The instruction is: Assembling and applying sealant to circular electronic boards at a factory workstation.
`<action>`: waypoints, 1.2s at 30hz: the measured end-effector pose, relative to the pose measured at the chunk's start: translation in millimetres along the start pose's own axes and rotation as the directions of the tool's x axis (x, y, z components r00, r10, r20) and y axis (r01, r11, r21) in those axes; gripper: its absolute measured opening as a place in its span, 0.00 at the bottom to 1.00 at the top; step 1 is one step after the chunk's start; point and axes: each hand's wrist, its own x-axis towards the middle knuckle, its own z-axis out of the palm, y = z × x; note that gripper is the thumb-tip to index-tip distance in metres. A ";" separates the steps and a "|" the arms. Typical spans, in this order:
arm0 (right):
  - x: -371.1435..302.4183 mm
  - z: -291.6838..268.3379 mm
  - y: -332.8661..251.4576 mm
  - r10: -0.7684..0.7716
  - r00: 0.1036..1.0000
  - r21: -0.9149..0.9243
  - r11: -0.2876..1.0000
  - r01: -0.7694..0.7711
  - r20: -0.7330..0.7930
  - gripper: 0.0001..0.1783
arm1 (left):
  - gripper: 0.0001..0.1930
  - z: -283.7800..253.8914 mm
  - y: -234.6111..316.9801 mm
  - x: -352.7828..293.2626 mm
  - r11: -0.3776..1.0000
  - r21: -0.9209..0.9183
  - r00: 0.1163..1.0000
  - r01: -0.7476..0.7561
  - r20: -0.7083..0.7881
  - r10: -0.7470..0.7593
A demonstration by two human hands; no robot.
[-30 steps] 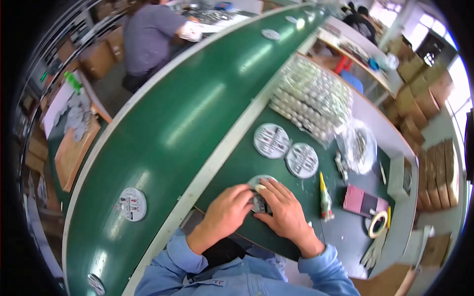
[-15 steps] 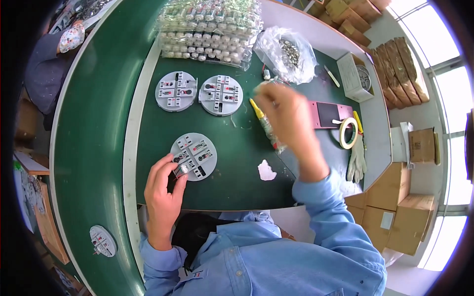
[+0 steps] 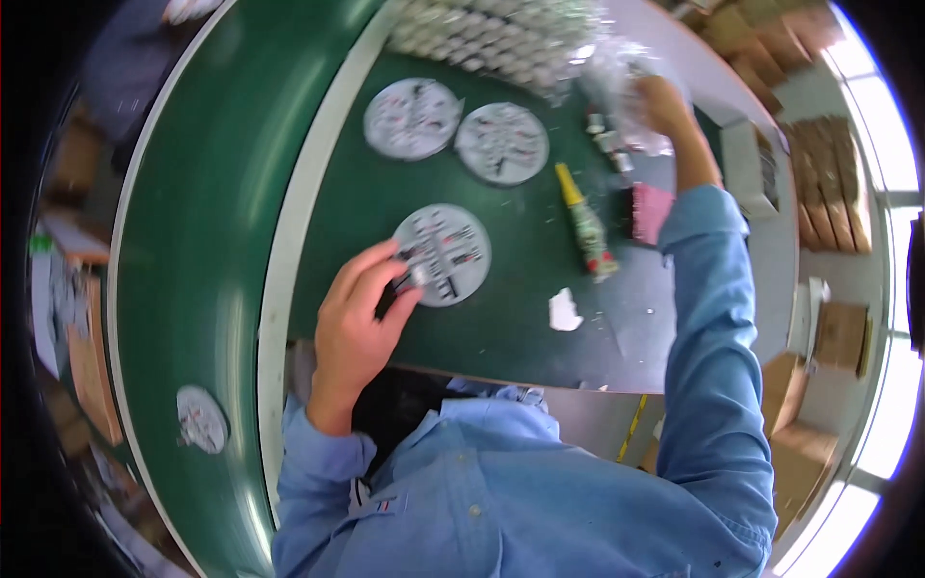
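My left hand [image 3: 355,323] is at the near-left edge of a round grey plate [image 3: 464,241] with raised black, white and red parts. Its thumb and fingers pinch a small whitish motor [image 3: 417,276] against that edge. Farther off to the right, my right hand [image 3: 663,106] reaches into a clear plastic bag [image 3: 614,77]; its fingers are hidden by the plastic and blur. Small white cylindrical parts [image 3: 610,144] lie beside the bag. A yellow-capped tube [image 3: 586,231] rests nearer, left of my right forearm.
Two similar plates [image 3: 411,118] [image 3: 503,144] lie side by side at the back. Behind them is a wrapped stack of white cylinders [image 3: 501,40]. A pink object [image 3: 651,212], a white scrap [image 3: 564,310] and an open box [image 3: 749,169] are also about. Another plate [image 3: 201,420] sits on the green belt.
My right hand has moved away and to the right, from above the tube to the plastic bag. My left hand keeps its place at the plate. The whole view has shifted and blurred.
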 end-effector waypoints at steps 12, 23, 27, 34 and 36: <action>-76.8 -110.4 -211.3 0.197 0.980 0.536 0.823 -0.187 0.040 0.10 | 0.16 -7.6 -7.1 -6.4 1.000 0.013 1.000 0.011 -0.015 -0.011; -139.1 -57.3 -329.5 -0.358 0.932 0.616 0.721 0.319 -0.064 0.12 | 0.15 -3.9 -3.5 -7.9 1.000 -0.003 1.000 0.026 -0.012 -0.026; -144.9 -50.1 -335.9 -0.318 0.944 0.608 0.733 0.306 -0.092 0.12 | 0.15 -3.3 -7.2 -8.3 0.999 -0.010 0.999 0.031 -0.020 -0.031; -156.6 -41.8 -336.6 -0.203 0.975 0.521 0.825 0.218 -0.088 0.11 | 0.14 1.8 -10.8 -4.7 0.998 -0.067 1.000 0.018 -0.018 -0.019; -158.1 -36.9 -340.1 -0.205 0.973 0.526 0.819 0.228 -0.104 0.13 | 0.14 0.1 -13.7 -6.0 0.999 -0.051 1.000 0.017 -0.016 -0.018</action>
